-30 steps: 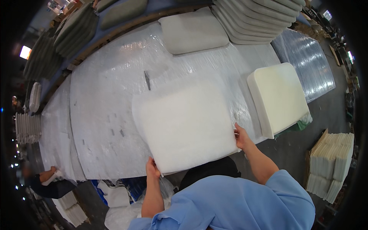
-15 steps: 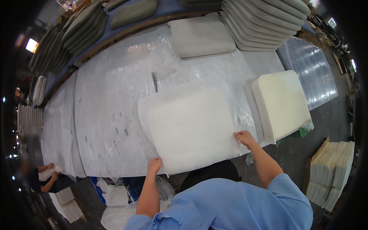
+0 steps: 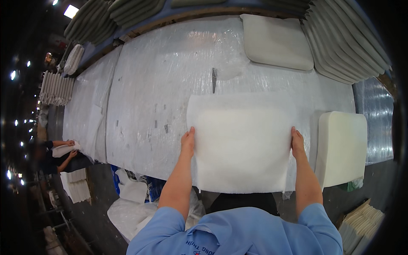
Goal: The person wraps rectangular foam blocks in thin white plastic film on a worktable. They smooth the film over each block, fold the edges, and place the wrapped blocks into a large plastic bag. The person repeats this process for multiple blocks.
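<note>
A soft white sheet of batting [image 3: 244,148] lies in front of me over something squarish, perhaps a foam pad, whose outline shows through; what is beneath is hidden. Its near edge reaches the table's front edge. At its left side my left hand [image 3: 188,140] is closed on the sheet's edge, thumb uppermost. Opposite, my right hand [image 3: 297,141] grips the right edge in the same way. Both forearms are stretched forward. To the right stands a thick cream foam cushion [image 3: 343,146], apart from the sheet.
Clear plastic film wraps the table [image 3: 144,102]. A grey cushion pad [image 3: 277,42] lies at the back, beside a tall stack of grey pads [image 3: 340,42]. Foam pieces [image 3: 361,225] stand on the floor at right. At far left, another person's hands [image 3: 71,148] hold white material.
Both hands have moved up from the sheet's near corners to the middle of its sides. My view has turned, so the table and cushions appear shifted right.
</note>
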`<state>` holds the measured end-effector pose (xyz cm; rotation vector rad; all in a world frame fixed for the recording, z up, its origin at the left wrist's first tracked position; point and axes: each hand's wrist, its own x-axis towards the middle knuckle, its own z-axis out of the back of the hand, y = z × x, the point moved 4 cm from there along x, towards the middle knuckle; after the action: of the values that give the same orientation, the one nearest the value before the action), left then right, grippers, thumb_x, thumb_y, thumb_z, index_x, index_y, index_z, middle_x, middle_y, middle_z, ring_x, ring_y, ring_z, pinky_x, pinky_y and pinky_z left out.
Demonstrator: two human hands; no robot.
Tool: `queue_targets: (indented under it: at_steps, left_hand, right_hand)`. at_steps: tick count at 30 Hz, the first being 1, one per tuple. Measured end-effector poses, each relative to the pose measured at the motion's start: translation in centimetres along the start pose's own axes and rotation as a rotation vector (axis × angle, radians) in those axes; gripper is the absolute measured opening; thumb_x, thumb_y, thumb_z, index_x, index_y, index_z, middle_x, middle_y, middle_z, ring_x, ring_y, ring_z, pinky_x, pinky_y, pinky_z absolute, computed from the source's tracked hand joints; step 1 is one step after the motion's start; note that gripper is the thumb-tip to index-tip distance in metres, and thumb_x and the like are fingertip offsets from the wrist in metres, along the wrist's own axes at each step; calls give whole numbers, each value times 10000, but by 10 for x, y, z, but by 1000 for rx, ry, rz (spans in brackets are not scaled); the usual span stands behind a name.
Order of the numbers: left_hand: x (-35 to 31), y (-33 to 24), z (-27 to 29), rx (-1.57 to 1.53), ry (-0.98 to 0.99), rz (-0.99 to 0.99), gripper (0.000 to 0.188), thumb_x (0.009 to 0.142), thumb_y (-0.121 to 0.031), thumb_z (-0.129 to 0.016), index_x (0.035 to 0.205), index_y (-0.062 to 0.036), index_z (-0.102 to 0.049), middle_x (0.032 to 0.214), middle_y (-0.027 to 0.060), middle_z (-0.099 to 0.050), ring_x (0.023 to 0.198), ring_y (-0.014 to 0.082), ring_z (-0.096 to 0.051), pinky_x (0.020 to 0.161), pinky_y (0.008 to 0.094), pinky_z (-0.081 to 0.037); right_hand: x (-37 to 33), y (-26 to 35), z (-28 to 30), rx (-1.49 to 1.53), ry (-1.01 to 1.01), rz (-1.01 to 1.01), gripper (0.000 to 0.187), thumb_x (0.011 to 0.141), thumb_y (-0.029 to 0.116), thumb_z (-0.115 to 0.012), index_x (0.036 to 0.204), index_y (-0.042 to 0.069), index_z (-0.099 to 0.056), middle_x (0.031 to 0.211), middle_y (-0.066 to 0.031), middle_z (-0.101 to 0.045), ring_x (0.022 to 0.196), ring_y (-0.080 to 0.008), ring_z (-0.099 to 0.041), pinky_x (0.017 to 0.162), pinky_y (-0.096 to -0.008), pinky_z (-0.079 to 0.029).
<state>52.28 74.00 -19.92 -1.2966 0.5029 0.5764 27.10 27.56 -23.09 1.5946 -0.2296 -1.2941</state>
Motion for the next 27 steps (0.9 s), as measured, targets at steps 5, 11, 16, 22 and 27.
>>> queue_targets:
  at_steps: [5, 11, 16, 22, 27]
  left_hand:
    - [26, -3, -1, 281, -233, -293, 444, 1057, -397, -568, 997, 24, -695, 930, 110, -705, 876, 233, -623, 814, 404, -490]
    - [48, 13, -6, 536, -399, -345, 465, 1056, -357, -527, 915, 63, -670, 917, 238, -698, 843, 380, -634, 812, 475, -485]
    - [40, 3, -12, 647, -468, -321, 477, 1049, -366, -529, 905, 67, -669, 878, 256, -683, 799, 409, -619, 784, 496, -481]
    - [31, -6, -1, 413, -134, -337, 452, 1061, -376, -552, 890, 29, -656, 805, 96, -656, 733, 222, -590, 707, 387, -485]
    - [-10, -10, 51, 102, -261, -266, 359, 1072, -345, -549, 1022, -12, -676, 864, 45, -660, 777, 141, -583, 723, 319, -482]
  right_hand:
    - [7, 4, -5, -198, -73, 232, 371, 1043, 343, -619, 840, 35, -578, 744, 29, -494, 712, -107, -424, 650, -303, -390]
    - [12, 12, 7, -594, -269, 429, 405, 1018, 312, -626, 773, 6, -522, 649, -89, -487, 634, -194, -421, 628, -375, -409]
    - [11, 9, -5, -765, -345, 394, 404, 1008, 349, -622, 798, 7, -576, 727, -186, -614, 686, -348, -566, 679, -447, -462]
    - [3, 25, -1, -774, -173, 318, 326, 1007, 360, -618, 986, 40, -678, 849, -170, -691, 800, -353, -652, 768, -446, -507]
    - [-34, 45, 45, -563, -378, 352, 326, 1013, 306, -629, 1232, 72, -688, 1108, -119, -730, 978, -271, -685, 864, -376, -532]
